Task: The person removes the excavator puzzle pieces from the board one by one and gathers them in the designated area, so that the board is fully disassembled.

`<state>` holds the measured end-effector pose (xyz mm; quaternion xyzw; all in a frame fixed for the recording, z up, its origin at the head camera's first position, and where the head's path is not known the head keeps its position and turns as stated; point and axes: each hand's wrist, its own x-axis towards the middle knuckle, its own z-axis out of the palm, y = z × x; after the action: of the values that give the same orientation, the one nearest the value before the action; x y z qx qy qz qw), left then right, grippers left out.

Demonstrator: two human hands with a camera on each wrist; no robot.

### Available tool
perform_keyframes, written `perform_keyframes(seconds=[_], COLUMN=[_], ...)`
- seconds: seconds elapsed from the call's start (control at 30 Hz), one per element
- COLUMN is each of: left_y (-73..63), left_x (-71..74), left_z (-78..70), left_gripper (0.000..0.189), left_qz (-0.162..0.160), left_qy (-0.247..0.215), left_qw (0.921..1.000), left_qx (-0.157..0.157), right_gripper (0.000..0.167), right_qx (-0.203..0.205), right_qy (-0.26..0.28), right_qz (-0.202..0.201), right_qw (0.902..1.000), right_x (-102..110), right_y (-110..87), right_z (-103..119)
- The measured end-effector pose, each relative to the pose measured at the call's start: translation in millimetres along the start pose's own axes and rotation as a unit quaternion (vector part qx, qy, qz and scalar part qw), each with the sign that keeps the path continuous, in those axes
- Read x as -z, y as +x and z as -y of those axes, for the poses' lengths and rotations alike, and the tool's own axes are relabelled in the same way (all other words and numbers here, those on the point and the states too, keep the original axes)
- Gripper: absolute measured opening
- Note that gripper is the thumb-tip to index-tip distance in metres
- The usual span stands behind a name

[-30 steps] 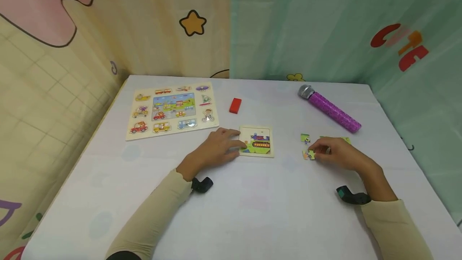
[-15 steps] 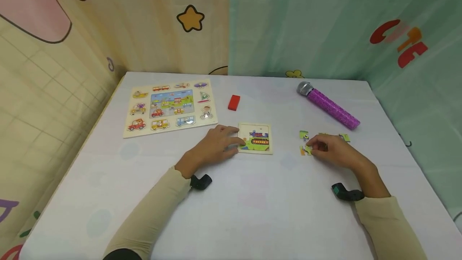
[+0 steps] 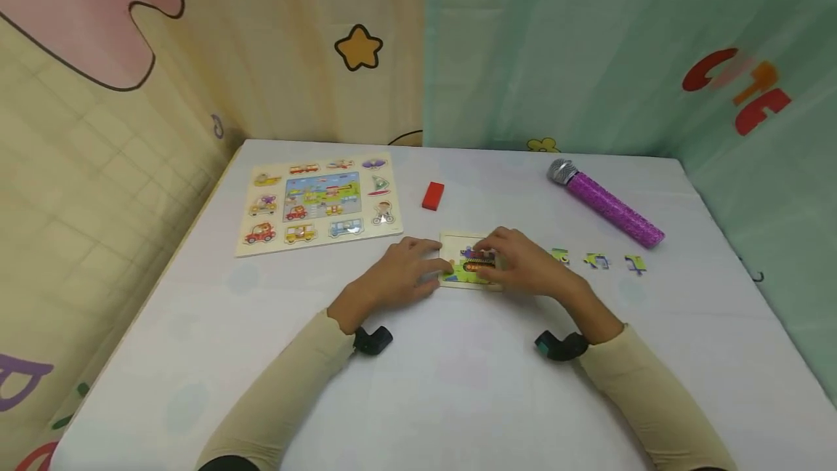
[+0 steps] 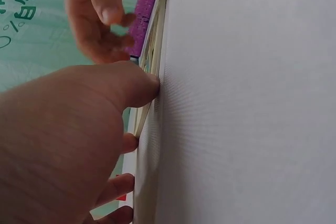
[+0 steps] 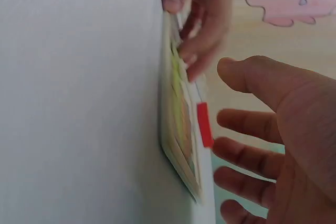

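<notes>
A small square jigsaw board [image 3: 464, 284], partly filled with a picture in purple, orange and green, lies flat on the table. At its left edge my left hand [image 3: 392, 278] rests with spread fingers, one fingertip lying over the lower left of the picture. The left wrist view has the thumb [image 4: 143, 88] against the board's near side. Over the board's right side comes my right hand [image 3: 530, 267], fingers spread and covering part of the picture. In the right wrist view, nothing shows between those fingers [image 5: 252, 121]. Three loose jigsaw pieces [image 3: 596, 261] lie in a row to the right.
A larger vehicle puzzle board [image 3: 320, 202] lies at the back left. Behind the small board is a red block [image 3: 433, 195]. A glittery purple microphone [image 3: 608, 202] lies at the back right. Printed curtains stand behind the white table [image 3: 451, 384].
My right hand has moved left from the loose pieces to the jigsaw board. The nearest piece no longer shows where it lay. My left hand has kept its place at the board.
</notes>
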<state>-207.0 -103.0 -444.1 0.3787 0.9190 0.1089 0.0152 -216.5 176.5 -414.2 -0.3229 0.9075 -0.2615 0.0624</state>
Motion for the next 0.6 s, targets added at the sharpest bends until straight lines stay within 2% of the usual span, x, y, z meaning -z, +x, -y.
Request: perform_keyframes(seconds=[0.07, 0.17, 0.3, 0.4, 0.6], left_y=[-1.3, -0.8, -0.2, 0.9, 3.4], left_x=[0.9, 0.4, 3.1, 6.4, 4.6], left_z=[0.4, 0.0, -0.5, -1.7, -7.6], left_gripper=[0.035, 0.035, 0.035, 0.035, 0.035], left_qz=[0.001, 0.001, 0.000, 0.001, 0.005], left_qy=[0.005, 0.012, 0.025, 0.030, 0.047], left_qw=[1.0000, 0.9999, 0.9997, 0.9995, 0.9983], left_qx=[-0.001, -0.007, -0.002, 0.000, -0.034], right_gripper=[0.045, 0.048, 0.050, 0.055, 0.055], right_qx=[0.003, -0.027, -0.064, -0.067, -0.075], right_qy=[-0.030, -0.057, -0.041, -0.029, -0.012], right_qz=[-0.004, -0.005, -0.002, 0.000, -0.002], right_qw=[0.9995, 0.9980, 0.9971, 0.9973, 0.9971], right_x=[-14, -25, -26, -23, -25], right_y=[15.0, 24.2, 27.4, 28.2, 26.8], right_z=[7, 10, 9, 9, 9])
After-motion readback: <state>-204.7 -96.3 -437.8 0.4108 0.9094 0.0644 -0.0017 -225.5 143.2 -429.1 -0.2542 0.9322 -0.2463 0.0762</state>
